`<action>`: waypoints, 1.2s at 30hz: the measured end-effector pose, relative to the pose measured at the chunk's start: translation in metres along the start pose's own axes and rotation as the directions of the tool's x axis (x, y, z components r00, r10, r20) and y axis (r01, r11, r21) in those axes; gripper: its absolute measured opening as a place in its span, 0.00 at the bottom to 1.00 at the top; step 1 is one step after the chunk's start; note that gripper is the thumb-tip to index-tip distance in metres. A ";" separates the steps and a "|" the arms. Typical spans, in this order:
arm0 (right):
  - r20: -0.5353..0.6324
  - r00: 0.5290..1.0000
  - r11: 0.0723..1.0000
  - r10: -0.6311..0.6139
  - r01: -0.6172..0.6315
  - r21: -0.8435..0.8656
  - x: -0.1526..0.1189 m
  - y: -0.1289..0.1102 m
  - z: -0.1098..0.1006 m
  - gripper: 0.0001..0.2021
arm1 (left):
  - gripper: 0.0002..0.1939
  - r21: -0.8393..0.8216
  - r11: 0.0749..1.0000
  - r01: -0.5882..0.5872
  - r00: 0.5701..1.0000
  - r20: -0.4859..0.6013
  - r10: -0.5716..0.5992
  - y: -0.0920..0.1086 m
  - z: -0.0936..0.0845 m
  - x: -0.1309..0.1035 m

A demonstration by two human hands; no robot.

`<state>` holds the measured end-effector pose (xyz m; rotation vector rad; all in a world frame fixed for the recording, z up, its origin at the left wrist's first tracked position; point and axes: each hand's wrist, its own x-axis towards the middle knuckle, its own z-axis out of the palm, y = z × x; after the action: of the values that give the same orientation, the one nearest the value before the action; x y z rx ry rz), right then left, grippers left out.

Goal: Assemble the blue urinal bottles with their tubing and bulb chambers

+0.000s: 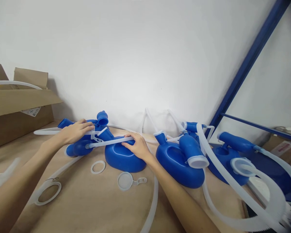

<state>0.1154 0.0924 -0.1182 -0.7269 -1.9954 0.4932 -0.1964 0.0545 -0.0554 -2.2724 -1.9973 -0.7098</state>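
My right hand (pixel 137 147) pinches a white corrugated hose (pixel 111 141) between thumb and fingers, just above a blue plastic bottle (pixel 124 158). The hose runs left to the narrow end of a blue funnel-shaped mouthpiece (pixel 80 148). Over that mouthpiece, my left hand (pixel 79 132) is closed with bent fingers beside a white plastic bracket (pixel 95 136); what it grips is hidden under the palm. The bottle's neck tilts up to the left. In front of it lie a white ring (pixel 98 167) and a round translucent cap with a strap (pixel 125 181).
More blue bottles (pixel 177 168) with mouthpieces and long white hoses (pixel 229 174) crowd the right side. A cardboard box (pixel 19 113) stands at the left against the wall. A larger white ring (pixel 48 193) lies near my left forearm. A blue metal post (pixel 247 64) slants up at right.
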 end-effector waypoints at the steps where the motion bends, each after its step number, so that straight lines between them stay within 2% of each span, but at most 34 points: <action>1: 0.003 1.000 1.000 -0.003 0.003 -0.003 0.000 0.000 0.000 0.10 | 0.24 0.031 1.000 -0.004 1.000 0.027 0.003 0.008 0.002 -0.001; 5: 0.010 1.000 1.000 -0.014 0.014 -0.012 0.000 0.000 0.000 0.11 | 0.37 0.118 0.993 0.017 0.997 0.067 -0.026 0.040 0.016 -0.002; 8: 0.006 1.000 1.000 -0.006 0.006 -0.016 0.000 0.000 0.000 0.11 | 0.36 0.098 0.995 -0.014 0.997 0.072 0.007 0.049 0.025 -0.001; 12: 0.005 1.000 1.000 0.003 -0.003 -0.008 -0.001 0.000 0.000 0.12 | 0.36 0.035 0.999 0.041 0.999 -0.035 -0.040 0.045 0.032 0.000; 17: -0.001 1.000 1.000 0.012 -0.012 0.007 -0.001 0.000 0.001 0.11 | 0.29 -0.011 0.999 0.045 0.995 -0.087 -0.046 0.048 0.038 -0.001; 22: 0.024 0.999 0.998 0.026 -0.027 0.059 0.003 0.002 -0.001 0.09 | 0.25 0.008 1.000 0.005 0.995 -0.098 -0.004 0.056 0.040 -0.003; 30: 0.058 0.997 0.987 0.056 -0.064 0.150 0.006 0.005 -0.003 0.11 | 0.26 -0.032 0.995 -0.094 0.986 -0.142 0.089 0.045 0.046 -0.002; 33: 0.083 0.995 0.987 0.062 -0.074 0.144 0.005 0.006 -0.005 0.11 | 0.29 -0.063 0.994 -0.095 0.986 -0.144 0.085 0.042 0.042 0.000; 36: 0.107 0.993 0.985 0.056 -0.073 0.155 0.005 0.007 -0.008 0.14 | 0.30 -0.131 0.988 -0.081 0.994 -0.088 0.070 0.040 0.031 0.002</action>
<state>0.1225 0.1012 -0.1148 -0.6806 -2.0047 0.7319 -0.1490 0.0591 -0.0723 -2.3335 -1.8693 -0.9427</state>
